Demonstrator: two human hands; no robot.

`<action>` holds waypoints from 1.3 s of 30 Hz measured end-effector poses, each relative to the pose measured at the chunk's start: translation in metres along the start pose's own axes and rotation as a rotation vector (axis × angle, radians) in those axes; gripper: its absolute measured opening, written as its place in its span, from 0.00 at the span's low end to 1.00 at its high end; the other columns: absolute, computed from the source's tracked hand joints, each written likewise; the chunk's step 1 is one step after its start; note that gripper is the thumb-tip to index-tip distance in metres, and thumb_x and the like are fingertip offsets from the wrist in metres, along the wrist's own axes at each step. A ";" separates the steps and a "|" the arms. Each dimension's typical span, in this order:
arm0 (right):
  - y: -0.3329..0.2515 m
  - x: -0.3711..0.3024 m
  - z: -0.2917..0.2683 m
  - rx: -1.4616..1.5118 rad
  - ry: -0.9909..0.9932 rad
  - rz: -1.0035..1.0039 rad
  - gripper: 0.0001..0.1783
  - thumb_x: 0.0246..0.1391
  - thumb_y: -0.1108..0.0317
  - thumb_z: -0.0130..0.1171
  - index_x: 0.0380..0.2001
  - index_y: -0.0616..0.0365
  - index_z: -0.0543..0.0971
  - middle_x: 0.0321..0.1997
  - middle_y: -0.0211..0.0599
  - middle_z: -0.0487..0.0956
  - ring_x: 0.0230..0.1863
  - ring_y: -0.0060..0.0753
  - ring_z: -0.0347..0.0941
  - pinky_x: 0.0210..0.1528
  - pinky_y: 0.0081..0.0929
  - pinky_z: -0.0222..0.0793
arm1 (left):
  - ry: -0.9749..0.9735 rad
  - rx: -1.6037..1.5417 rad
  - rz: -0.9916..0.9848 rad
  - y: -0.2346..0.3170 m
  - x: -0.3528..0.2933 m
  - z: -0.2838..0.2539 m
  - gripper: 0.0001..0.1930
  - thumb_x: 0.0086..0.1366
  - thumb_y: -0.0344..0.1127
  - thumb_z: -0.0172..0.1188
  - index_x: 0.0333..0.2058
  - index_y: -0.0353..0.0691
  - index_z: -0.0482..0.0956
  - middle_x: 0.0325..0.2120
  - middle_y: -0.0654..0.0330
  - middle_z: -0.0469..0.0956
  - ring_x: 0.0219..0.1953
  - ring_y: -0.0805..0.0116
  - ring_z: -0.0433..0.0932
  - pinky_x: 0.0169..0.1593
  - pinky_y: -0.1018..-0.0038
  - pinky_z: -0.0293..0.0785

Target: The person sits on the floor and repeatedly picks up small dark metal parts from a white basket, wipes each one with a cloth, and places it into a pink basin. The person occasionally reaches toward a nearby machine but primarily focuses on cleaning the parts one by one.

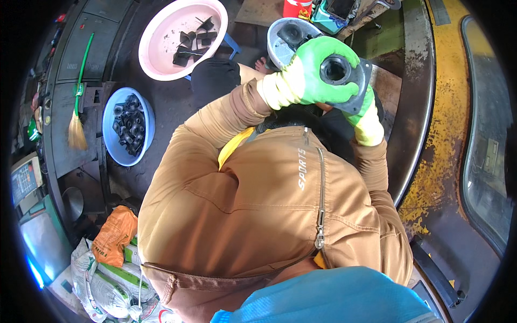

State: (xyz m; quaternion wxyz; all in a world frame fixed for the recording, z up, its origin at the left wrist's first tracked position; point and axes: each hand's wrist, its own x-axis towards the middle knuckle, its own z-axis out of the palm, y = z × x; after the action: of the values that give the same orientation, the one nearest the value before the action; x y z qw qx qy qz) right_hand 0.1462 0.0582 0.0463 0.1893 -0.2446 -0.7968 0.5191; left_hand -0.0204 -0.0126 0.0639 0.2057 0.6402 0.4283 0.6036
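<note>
In green and pale-yellow gloves, both my hands are up in front of me, at the upper right of the head view. My left hand (pixel 312 78) is closed round a black flanged part (pixel 362 82) with a squarish plate and a raised round collar around a hole. From the lower right, my right hand (pixel 368 121) grips the plate's near edge; its fingers are partly hidden behind the part. Just beyond my hands stands a pale basin (pixel 273 47) with another black rounded part (pixel 291 34) in it.
A pink basin (pixel 153 29) at the upper left holds black scraps. The blue tub (pixel 110 142) on the floor is filled with black parts. A yellow, rust-marked machine (pixel 439 156) borders my right. A green-handled broom (pixel 81 91) leans against grey cabinets (pixel 72 59); sacks (pixel 102 285) lie lower left.
</note>
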 end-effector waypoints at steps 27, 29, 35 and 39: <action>0.032 0.029 0.035 -0.096 0.445 -0.274 0.33 0.45 0.61 0.70 0.55 0.54 0.71 0.53 0.35 0.76 0.54 0.34 0.72 0.55 0.31 0.69 | 0.162 -0.091 -0.052 -0.023 0.004 0.008 0.23 0.45 0.32 0.72 0.42 0.39 0.77 0.48 0.55 0.77 0.54 0.57 0.73 0.58 0.62 0.68; 0.033 0.024 0.035 -0.142 0.374 -0.285 0.31 0.50 0.62 0.66 0.56 0.54 0.69 0.54 0.34 0.75 0.55 0.33 0.72 0.56 0.30 0.68 | 0.103 -0.012 0.011 -0.025 0.003 0.006 0.23 0.45 0.32 0.72 0.42 0.40 0.77 0.48 0.55 0.78 0.55 0.56 0.73 0.59 0.61 0.68; 0.006 0.024 0.012 -0.062 0.164 -0.211 0.27 0.49 0.64 0.63 0.53 0.54 0.71 0.49 0.33 0.76 0.50 0.31 0.74 0.51 0.28 0.71 | -0.054 -0.059 0.009 -0.014 0.011 -0.010 0.22 0.45 0.32 0.71 0.42 0.40 0.77 0.50 0.55 0.77 0.57 0.55 0.71 0.60 0.59 0.67; -0.014 0.024 -0.002 -0.229 0.040 -0.381 0.37 0.32 0.62 0.74 0.51 0.52 0.74 0.47 0.33 0.78 0.48 0.34 0.75 0.48 0.29 0.73 | -0.217 -0.157 0.003 -0.011 0.015 -0.019 0.21 0.46 0.32 0.70 0.42 0.40 0.77 0.50 0.55 0.77 0.59 0.54 0.70 0.61 0.58 0.66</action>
State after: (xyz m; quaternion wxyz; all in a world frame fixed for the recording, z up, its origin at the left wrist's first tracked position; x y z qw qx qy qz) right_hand 0.1248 0.0689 0.0608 0.2706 -0.1197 -0.8785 0.3750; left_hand -0.0430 0.0007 0.0673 0.2994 0.6843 0.3540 0.5629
